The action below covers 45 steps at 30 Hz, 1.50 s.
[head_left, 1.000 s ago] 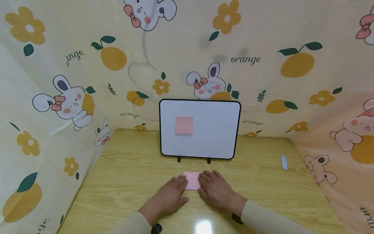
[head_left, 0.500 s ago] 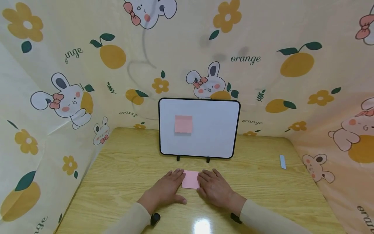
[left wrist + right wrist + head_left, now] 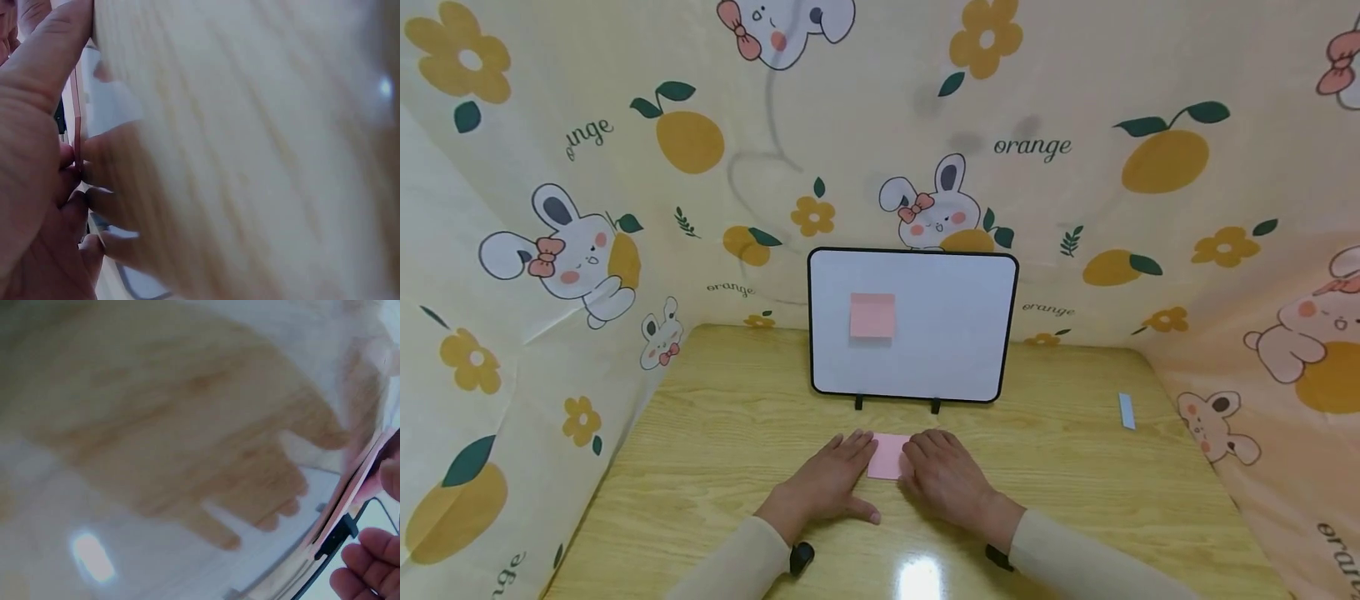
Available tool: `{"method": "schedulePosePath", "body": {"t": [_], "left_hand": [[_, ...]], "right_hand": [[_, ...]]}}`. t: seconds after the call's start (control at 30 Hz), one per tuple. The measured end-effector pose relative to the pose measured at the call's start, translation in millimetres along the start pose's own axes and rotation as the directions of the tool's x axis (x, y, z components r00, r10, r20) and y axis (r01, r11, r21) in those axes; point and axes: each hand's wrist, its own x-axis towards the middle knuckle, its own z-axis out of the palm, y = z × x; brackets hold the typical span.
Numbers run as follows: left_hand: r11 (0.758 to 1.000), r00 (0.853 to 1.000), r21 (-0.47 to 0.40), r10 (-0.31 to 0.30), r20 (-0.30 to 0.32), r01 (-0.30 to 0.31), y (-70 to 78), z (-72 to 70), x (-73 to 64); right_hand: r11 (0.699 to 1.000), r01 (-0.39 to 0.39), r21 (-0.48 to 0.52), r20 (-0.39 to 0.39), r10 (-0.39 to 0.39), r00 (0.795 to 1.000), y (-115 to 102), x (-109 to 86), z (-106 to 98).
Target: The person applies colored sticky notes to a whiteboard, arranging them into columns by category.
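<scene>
At pink pad (image 3: 885,457): left hand (image 3: 822,490) fingers straight; right hand (image 3: 947,483) shifted slightly inward, fingers now bent, pinch unclear.

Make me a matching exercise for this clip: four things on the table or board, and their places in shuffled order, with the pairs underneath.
Things
1. Whiteboard
2. Blue strip
3. Upper pink note
4. Lower pink note

Places
A. Between the left hand and the right hand
B. Toward the right side of the table
C. Upright on black feet
D. On the left half of a white surface

Pairs: 1-C, 2-B, 3-D, 4-A
</scene>
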Motion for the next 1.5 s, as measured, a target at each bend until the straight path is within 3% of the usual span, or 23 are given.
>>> {"method": "schedulePosePath", "body": {"t": [0.23, 0.7, 1.0, 1.33, 1.5], "left_hand": [[1.000, 1.000, -0.007, -0.014, 0.004, 0.014, 0.7, -2.4, -0.8], [1.000, 1.000, 0.012, -0.008, 0.028, 0.007, -0.8, -8.9, 4.1], [1.000, 0.999, -0.011, -0.024, 0.030, 0.024, -4.9, -3.4, 6.7], [0.999, 0.999, -0.040, -0.020, 0.036, 0.021, -3.8, -7.2, 5.3], [0.999, 0.999, -0.047, -0.016, 0.035, 0.018, -2.8, -9.2, 3.8]], "right_hand": [[0.999, 0.039, -0.013, 0.073, -0.038, 0.997, -8.0, 6.4, -1.3], [0.998, 0.046, -0.046, 0.131, -0.040, 0.991, -13.9, 10.1, -2.6], [0.999, 0.024, -0.030, 0.058, -0.022, 0.998, -14.2, 13.1, 1.3], [0.996, 0.031, -0.078, 0.029, -0.029, 0.999, -9.3, 17.1, 9.3], [0.996, 0.026, -0.081, 0.051, -0.022, 0.998, -8.4, 18.0, 9.8]]}}
